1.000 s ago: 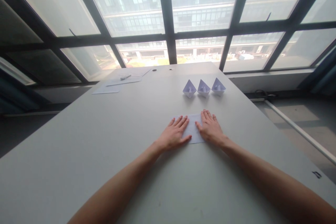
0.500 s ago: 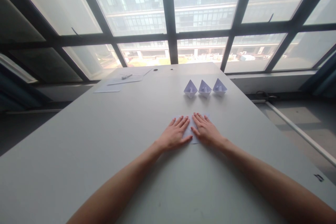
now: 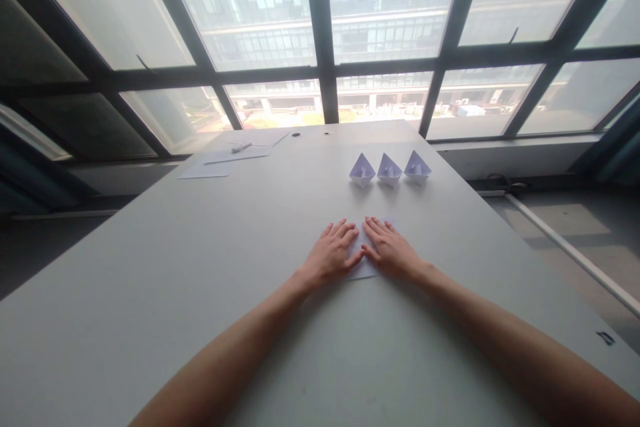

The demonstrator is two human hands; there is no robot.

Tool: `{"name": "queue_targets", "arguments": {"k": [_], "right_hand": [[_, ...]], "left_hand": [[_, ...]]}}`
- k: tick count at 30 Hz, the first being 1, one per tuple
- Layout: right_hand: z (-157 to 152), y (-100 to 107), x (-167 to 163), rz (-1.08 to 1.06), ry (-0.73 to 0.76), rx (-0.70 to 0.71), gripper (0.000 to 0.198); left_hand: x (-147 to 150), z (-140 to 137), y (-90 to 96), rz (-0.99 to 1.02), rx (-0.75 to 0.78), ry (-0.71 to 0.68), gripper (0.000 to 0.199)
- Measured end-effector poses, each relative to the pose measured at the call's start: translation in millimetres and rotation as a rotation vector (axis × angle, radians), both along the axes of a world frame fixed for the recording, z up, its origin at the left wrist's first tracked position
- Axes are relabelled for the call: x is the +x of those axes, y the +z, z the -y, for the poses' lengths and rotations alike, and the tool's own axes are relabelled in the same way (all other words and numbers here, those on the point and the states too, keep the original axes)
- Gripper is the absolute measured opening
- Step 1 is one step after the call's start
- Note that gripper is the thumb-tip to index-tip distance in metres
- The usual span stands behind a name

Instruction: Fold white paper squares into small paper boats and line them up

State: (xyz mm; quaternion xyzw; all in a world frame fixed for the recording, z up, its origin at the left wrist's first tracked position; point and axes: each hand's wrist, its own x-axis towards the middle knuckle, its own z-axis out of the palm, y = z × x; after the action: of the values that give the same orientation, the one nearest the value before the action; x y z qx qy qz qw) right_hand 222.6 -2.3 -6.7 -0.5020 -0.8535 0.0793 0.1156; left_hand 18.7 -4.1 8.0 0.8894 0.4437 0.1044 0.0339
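A piece of white paper point(image 3: 363, 271) lies flat on the table, mostly covered by my two hands. My left hand point(image 3: 332, 251) rests palm down on its left part, fingers stretched forward. On the right part lies my right hand point(image 3: 390, 248), also flat with fingers extended. The thumbs come together over the middle of the paper. Past my fingertips stand three folded paper boats in a row: a left boat point(image 3: 362, 172), a middle boat point(image 3: 389, 171) and a right boat point(image 3: 417, 169). Any folds under my palms are hidden.
The white table point(image 3: 150, 260) stretches away to large windows point(image 3: 260, 20). At its far left lie loose paper sheets point(image 3: 205, 169) with a small whitish object point(image 3: 241, 147) on top. A dark round hole point(image 3: 296, 135) sits near the far edge.
The paper has shifted slightly toward me under my hands. My thumbs have drawn closer together, and both hands stay flat.
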Motion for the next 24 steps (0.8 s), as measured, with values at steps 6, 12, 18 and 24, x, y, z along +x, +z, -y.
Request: {"name": "queue_targets", "arguments": {"k": [6, 12, 18, 24], "right_hand": [[1.2, 1.1, -0.4, -0.026, 0.073, 0.009, 0.064], [-2.9, -5.7, -0.4, 0.020, -0.023, 0.011, 0.066], [-5.6, -7.2, 3.8, 0.025, -0.113, 0.008, 0.066], [-6.5, -8.1, 6.9, 0.034, -0.240, 0.001, 0.067]], "left_hand": [[-1.1, -3.4, -9.8, -0.076, -0.044, -0.051, 0.072], [-2.8, -4.2, -10.4, -0.105, -0.046, -0.053, 0.075], [-2.4, -4.4, -11.0, -0.104, -0.052, -0.052, 0.076], [-2.4, -3.4, -10.1, -0.098, -0.045, -0.061, 0.075]]}}
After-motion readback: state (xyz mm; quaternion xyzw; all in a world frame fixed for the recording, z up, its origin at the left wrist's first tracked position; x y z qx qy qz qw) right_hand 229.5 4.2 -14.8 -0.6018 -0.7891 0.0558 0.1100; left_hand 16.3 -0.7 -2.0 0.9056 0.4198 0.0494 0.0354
